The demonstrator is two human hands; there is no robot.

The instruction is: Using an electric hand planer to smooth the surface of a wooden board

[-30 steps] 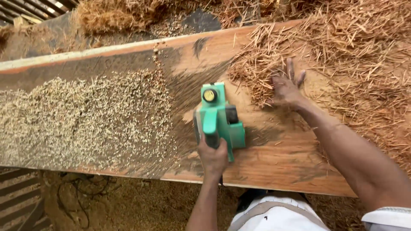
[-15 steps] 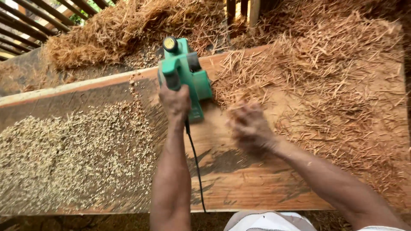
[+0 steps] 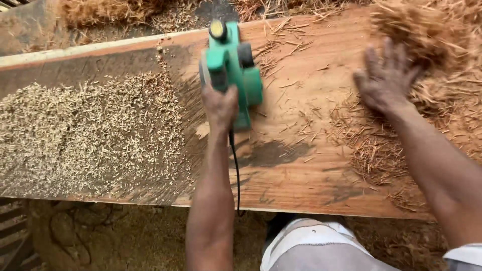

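Head view, looking down on a wide wooden plank [image 3: 301, 165] lying crosswise in front of the person. Left hand [image 3: 221, 108] is closed around the rear handle of a green electric planer [image 3: 232, 68], which sits on the plank just ahead of that hand, its black cord [image 3: 236, 170] trailing back beside the forearm. Right hand [image 3: 386, 80] lies flat with fingers spread, holding nothing, pressed against a heap of long reddish shavings [image 3: 432, 40] on the plank beyond its fingertips. To the outside of the left hand, the plank is darker and covered by a broad layer of pale, short chips [image 3: 85, 135]. Between the two hands the wood shows bare and smooth, so this stretch appears already planed; judging by the darker surface under the chips, that portion seems yet to be worked, and the shavings beside the right hand remain only partly cleared.
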